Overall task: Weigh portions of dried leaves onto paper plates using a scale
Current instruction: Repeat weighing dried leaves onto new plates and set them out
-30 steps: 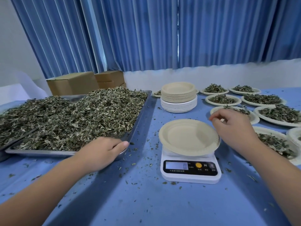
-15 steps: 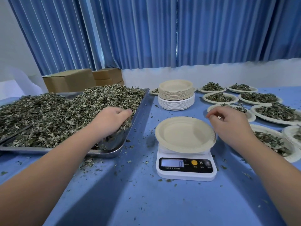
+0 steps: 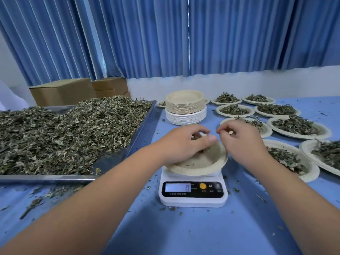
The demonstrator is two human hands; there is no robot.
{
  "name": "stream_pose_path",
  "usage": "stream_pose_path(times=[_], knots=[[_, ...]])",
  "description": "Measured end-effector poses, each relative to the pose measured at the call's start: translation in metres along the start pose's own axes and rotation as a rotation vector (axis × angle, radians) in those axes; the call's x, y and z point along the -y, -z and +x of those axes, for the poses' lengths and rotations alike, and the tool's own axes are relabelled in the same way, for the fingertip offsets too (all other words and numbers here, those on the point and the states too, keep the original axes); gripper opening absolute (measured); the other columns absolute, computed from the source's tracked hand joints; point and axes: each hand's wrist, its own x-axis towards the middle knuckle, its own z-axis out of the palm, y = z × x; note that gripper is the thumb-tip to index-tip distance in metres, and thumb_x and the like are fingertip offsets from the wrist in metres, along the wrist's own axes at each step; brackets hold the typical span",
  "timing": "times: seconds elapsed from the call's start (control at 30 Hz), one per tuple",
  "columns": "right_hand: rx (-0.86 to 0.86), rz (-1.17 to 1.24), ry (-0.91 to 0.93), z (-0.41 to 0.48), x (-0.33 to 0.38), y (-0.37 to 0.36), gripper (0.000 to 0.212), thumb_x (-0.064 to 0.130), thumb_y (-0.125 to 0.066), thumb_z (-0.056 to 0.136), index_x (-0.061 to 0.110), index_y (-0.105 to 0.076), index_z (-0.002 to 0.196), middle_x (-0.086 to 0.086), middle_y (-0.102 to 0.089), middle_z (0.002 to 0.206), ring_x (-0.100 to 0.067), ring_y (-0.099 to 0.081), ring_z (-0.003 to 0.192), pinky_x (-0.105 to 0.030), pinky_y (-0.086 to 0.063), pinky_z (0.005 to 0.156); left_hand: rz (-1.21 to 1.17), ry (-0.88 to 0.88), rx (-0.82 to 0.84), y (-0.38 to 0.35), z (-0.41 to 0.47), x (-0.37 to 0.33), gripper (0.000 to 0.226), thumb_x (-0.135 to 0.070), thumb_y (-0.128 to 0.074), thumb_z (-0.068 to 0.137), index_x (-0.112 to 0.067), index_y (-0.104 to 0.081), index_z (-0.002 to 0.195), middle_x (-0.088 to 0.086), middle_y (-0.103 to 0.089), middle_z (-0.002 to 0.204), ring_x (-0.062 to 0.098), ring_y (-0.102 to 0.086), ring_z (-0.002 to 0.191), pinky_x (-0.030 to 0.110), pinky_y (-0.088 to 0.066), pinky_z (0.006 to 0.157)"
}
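A beige paper plate (image 3: 200,162) sits on the white digital scale (image 3: 193,192), whose display reads 0. My left hand (image 3: 184,144) hovers over the plate, fingers curled round a small clump of dried leaves (image 3: 197,138). My right hand (image 3: 244,142) is at the plate's far right rim, with thumb and forefinger pinching the rim. Only a few leaf crumbs lie in the plate. The metal tray (image 3: 143,126) on the left holds a big heap of dried leaves (image 3: 77,133).
A stack of unused paper plates (image 3: 185,107) stands behind the scale. Several plates filled with leaves (image 3: 296,126) cover the right side of the blue table. Cardboard boxes (image 3: 73,91) sit behind the tray. Leaf crumbs are scattered around the scale.
My left hand left the tray with a clump of leaves and moved right, over the plate on the scale. My right hand stayed at the plate's far right rim.
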Motion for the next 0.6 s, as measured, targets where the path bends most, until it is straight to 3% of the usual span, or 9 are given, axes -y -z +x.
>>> stream_pose_path(times=[0.07, 0.13, 0.2, 0.23, 0.3, 0.4, 0.5, 0.57, 0.6], knots=[[0.013, -0.007, 0.012, 0.0, 0.0, -0.001, 0.017, 0.012, -0.057, 0.087, 0.023, -0.069, 0.082, 0.013, -0.063, 0.081, 0.001, -0.051, 0.066, -0.015, -0.035, 0.064, -0.014, -0.033, 0.045, 0.002, -0.006, 0.0, 0.057, -0.067, -0.043, 0.085, -0.035, -0.052, 0.132, -0.025, -0.057, 0.107, -0.01, -0.054, 0.098, 0.003, -0.037, 0.076], [0.022, -0.007, 0.016, 0.0, 0.0, -0.001, 0.017, 0.012, -0.056, 0.088, 0.023, -0.068, 0.082, 0.011, -0.064, 0.081, 0.0, -0.049, 0.062, -0.017, -0.035, 0.062, -0.065, -0.062, 0.019, 0.007, -0.011, 0.0, 0.072, -0.074, -0.032, 0.076, -0.035, -0.051, 0.133, -0.028, -0.054, 0.111, -0.016, -0.05, 0.101, 0.001, -0.036, 0.081], [0.037, -0.011, 0.005, -0.001, 0.001, -0.001, 0.018, 0.013, -0.055, 0.089, 0.023, -0.068, 0.084, 0.011, -0.063, 0.08, 0.0, -0.047, 0.059, -0.018, -0.035, 0.059, -0.164, -0.032, -0.066, 0.017, -0.012, 0.006, 0.078, -0.078, -0.028, 0.072, -0.034, -0.054, 0.13, -0.022, -0.058, 0.123, -0.005, -0.053, 0.112, 0.017, -0.039, 0.097], [0.042, -0.016, -0.001, -0.001, 0.001, -0.001, 0.018, 0.013, -0.054, 0.089, 0.023, -0.069, 0.085, 0.012, -0.063, 0.08, 0.0, -0.047, 0.058, -0.019, -0.035, 0.059, -0.185, -0.007, -0.123, 0.023, -0.012, 0.011, 0.075, -0.079, -0.028, 0.074, -0.034, -0.057, 0.127, -0.018, -0.06, 0.125, 0.001, -0.055, 0.115, 0.025, -0.041, 0.099], [0.044, -0.021, -0.009, -0.001, 0.001, -0.001, 0.018, 0.014, -0.053, 0.09, 0.022, -0.069, 0.087, 0.012, -0.063, 0.081, 0.0, -0.047, 0.059, -0.018, -0.035, 0.059, -0.166, 0.038, -0.264, 0.039, -0.007, 0.026, 0.05, -0.071, -0.037, 0.086, -0.038, -0.062, 0.114, -0.015, -0.066, 0.114, 0.003, -0.06, 0.103, 0.024, -0.047, 0.086], [0.034, -0.012, -0.021, 0.0, 0.002, -0.001, 0.018, 0.012, -0.053, 0.09, 0.019, -0.07, 0.089, 0.01, -0.065, 0.086, 0.001, -0.047, 0.061, -0.022, -0.036, 0.064, 0.057, 0.176, -0.455, 0.064, 0.008, 0.064, 0.018, -0.034, -0.052, 0.096, -0.031, -0.068, 0.105, -0.01, -0.069, 0.103, 0.007, -0.06, 0.084, 0.02, -0.042, 0.066], [0.018, -0.004, -0.028, 0.0, 0.003, -0.001, 0.019, 0.011, -0.053, 0.089, 0.016, -0.071, 0.089, 0.012, -0.064, 0.085, 0.002, -0.047, 0.063, -0.022, -0.036, 0.07, 0.454, 0.341, -0.275, 0.091, 0.017, 0.11, 0.042, -0.006, -0.053, 0.09, -0.021, -0.059, 0.129, 0.009, -0.054, 0.135, 0.022, -0.062, 0.098, 0.025, -0.047, 0.074], [0.006, -0.007, -0.023, 0.0, 0.002, -0.002, 0.019, 0.01, -0.053, 0.088, 0.015, -0.071, 0.088, 0.017, -0.06, 0.078, 0.004, -0.046, 0.062, -0.022, -0.035, 0.069, 0.688, 0.487, -0.053, 0.103, 0.016, 0.135, 0.07, 0.001, -0.052, 0.085, -0.024, -0.036, 0.148, 0.014, -0.025, 0.154, 0.031, -0.057, 0.11, 0.033, -0.052, 0.076], [0.003, -0.008, -0.022, 0.0, 0.002, -0.002, 0.019, 0.01, -0.053, 0.088, 0.014, -0.071, 0.088, 0.018, -0.059, 0.077, 0.004, -0.046, 0.062, -0.021, -0.035, 0.068, 0.771, 0.515, 0.024, 0.107, 0.015, 0.145, 0.08, 0.0, -0.053, 0.083, -0.027, -0.024, 0.153, 0.012, -0.014, 0.158, 0.034, -0.049, 0.123, 0.038, -0.053, 0.085]])
